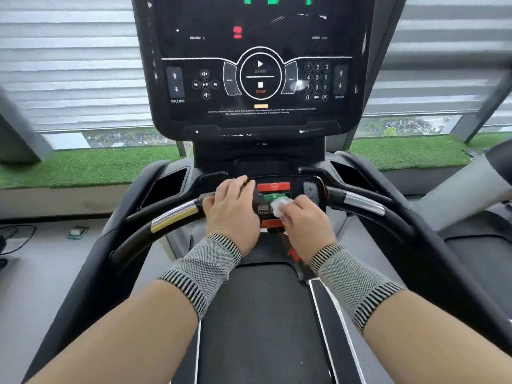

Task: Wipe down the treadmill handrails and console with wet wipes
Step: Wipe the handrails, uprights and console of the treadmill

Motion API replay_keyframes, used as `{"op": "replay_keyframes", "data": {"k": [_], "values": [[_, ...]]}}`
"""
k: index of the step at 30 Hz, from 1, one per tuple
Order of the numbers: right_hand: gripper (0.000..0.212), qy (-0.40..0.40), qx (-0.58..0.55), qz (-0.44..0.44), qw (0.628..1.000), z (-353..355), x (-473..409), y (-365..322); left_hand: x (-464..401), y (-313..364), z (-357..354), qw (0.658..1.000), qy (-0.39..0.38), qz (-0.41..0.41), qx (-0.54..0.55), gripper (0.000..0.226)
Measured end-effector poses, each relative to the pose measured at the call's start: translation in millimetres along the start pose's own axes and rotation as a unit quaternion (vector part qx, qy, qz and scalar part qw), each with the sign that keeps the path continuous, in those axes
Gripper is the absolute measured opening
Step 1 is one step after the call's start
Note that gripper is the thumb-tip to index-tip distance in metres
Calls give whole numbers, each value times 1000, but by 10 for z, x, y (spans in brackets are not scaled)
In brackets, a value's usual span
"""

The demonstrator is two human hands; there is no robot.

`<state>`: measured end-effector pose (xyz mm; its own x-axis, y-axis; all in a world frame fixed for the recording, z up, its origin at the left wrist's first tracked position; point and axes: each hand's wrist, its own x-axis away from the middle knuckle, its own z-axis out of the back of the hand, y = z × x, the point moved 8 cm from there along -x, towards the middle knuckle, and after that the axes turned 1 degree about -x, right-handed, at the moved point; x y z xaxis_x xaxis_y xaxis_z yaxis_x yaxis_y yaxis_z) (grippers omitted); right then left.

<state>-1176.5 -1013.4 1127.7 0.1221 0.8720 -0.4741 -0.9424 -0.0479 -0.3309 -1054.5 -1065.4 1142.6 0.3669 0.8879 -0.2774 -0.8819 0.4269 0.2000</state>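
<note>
While right hand (300,220) fingers (288,214) curled round bunched wet wipe (280,205), wipe pressed on small control panel (288,195) between handrails, just below red stop button (273,186). Likely scrubbing button area. Left hand (232,212) fingers (238,187) lay together, draped over panel's left edge, holding nothing, probably bracing body. Left handrail (171,216) with chrome sensor beside that hand; right handrail (363,203) untouched by either hand. Big console (260,79) above, smudges along frame, apparently yet to wipe. Striped wrist sleeves (205,268) on both forearms.

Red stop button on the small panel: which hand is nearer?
Left. The left hand lies right beside the red stop button; the right hand, pinching the wet wipe, sits lower.
</note>
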Motion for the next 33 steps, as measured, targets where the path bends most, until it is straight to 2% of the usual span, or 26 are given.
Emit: {"op": "replay_keyframes", "data": {"k": [4,9,14,18,21,23,25,28,31,33], "values": [[7,38,-8,-129,991,298,110,572,-52,168,-44,1000,-4,-13,0,62],[13,67,-30,-202,977,398,-160,701,-82,176,-31,1000,1,-8,5,64],[15,44,-23,-137,989,242,-453,284,-109,57,22,1000,-1,8,16,68],[5,21,-36,-27,999,-100,-496,-300,-86,-66,42,999,17,22,35,61],[26,-16,-30,59,998,-273,-417,-593,-68,-188,9,999,8,37,30,61],[28,-26,-23,81,996,-266,-417,-577,-71,-261,7,998,2,51,37,63],[23,-15,-9,45,999,-186,-451,-387,-89,-271,31,998,4,51,43,68],[9,20,9,-80,997,111,-408,99,-104,-227,66,998,11,38,44,71],[16,30,-4,-212,977,398,-292,576,-124,-257,65,998,11,43,49,69],[20,35,5,-258,965,461,-336,728,-145,-305,65,997,11,51,56,68]]}}
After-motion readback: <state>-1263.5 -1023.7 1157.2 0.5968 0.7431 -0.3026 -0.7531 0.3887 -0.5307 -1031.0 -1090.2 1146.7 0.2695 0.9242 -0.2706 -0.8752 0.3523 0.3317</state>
